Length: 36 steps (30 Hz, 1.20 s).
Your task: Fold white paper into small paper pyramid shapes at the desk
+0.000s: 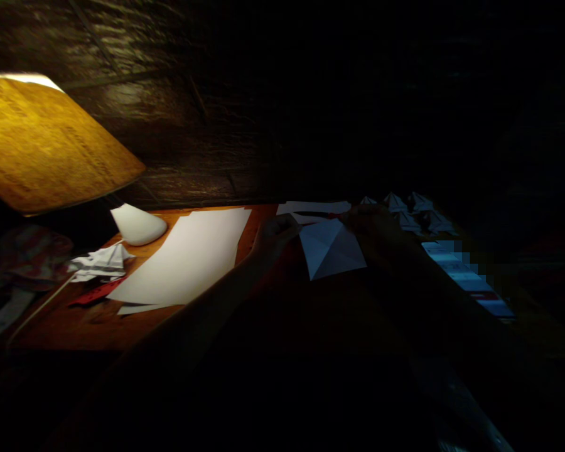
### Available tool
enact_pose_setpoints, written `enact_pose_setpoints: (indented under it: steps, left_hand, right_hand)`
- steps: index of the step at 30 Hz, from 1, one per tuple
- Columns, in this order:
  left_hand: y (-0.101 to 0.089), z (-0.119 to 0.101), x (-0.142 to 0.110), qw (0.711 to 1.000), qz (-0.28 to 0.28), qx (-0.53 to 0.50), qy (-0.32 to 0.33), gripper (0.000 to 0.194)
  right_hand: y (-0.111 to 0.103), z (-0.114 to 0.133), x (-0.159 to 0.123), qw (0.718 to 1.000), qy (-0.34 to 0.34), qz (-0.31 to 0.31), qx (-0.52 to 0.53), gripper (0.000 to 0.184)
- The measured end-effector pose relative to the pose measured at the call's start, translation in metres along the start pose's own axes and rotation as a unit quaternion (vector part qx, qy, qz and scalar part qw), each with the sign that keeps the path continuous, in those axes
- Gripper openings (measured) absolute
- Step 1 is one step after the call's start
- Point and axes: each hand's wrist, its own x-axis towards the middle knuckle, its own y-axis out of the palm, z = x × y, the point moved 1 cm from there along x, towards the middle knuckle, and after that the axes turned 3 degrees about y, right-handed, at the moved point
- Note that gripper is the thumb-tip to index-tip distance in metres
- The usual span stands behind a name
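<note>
A small white sheet of paper [335,252] with crossing diagonal creases is held up over the dark middle of the table. My left hand [279,230] has its thumb and fingers closed on the sheet's upper left corner. At the upper right edge of the same sheet is my right hand [370,221], in deep shadow with its fingers curled in; the exact grip is hard to make out. More white paper [313,207] lies flat behind the held sheet, between the hands.
A lamp with a yellow shade [51,144] and white base [139,225] lights the left. Beside it are large white sheets [188,257], folded paper [101,262] and a red item [98,292]. Several folded paper shapes [407,221] and a lit phone screen [468,279] lie right.
</note>
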Motion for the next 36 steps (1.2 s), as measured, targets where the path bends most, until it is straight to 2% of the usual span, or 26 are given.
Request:
enact_pose_setpoints:
  steps: [8,14,18,21,25,27,29,32,36]
  left_hand:
    - [-0.002,0.003,0.001,1.000,-0.004,0.016,-0.001,0.023]
    - [-0.006,0.010,0.003,0.999,-0.011,-0.009,-0.051,0.021]
    - [-0.007,0.016,0.004,0.995,0.013,-0.051,-0.085,0.022]
    - [-0.004,0.015,0.002,0.994,0.035,-0.060,-0.087,0.023]
    - [0.003,0.013,0.000,0.993,0.068,-0.045,-0.081,0.025]
    - [0.004,0.013,0.001,0.994,0.073,-0.029,-0.076,0.026]
    - [0.003,0.013,0.002,0.996,0.056,-0.014,-0.068,0.026]
    - [0.000,0.013,0.004,0.997,-0.001,-0.016,-0.074,0.027]
    - [-0.005,0.013,0.005,0.992,-0.068,-0.054,-0.088,0.040]
  right_hand:
    - [-0.001,-0.008,0.005,1.000,0.006,-0.001,0.006,0.039]
    - [-0.001,-0.009,0.008,0.998,0.059,0.011,0.007,0.037]
    - [-0.004,-0.008,0.007,0.998,0.054,0.026,0.022,0.031]
    - [-0.005,-0.008,0.008,0.998,0.054,0.044,0.007,0.026]
    - [0.001,-0.009,0.006,0.994,0.066,0.093,-0.005,0.030]
    - [0.004,-0.010,0.005,0.994,0.062,0.094,-0.009,0.034]
    - [0.005,-0.011,0.006,0.996,0.053,0.066,-0.014,0.038]
    - [0.003,-0.012,0.009,0.999,0.030,0.026,-0.011,0.036]
    - [-0.002,-0.013,0.015,0.999,-0.023,-0.044,-0.012,0.034]
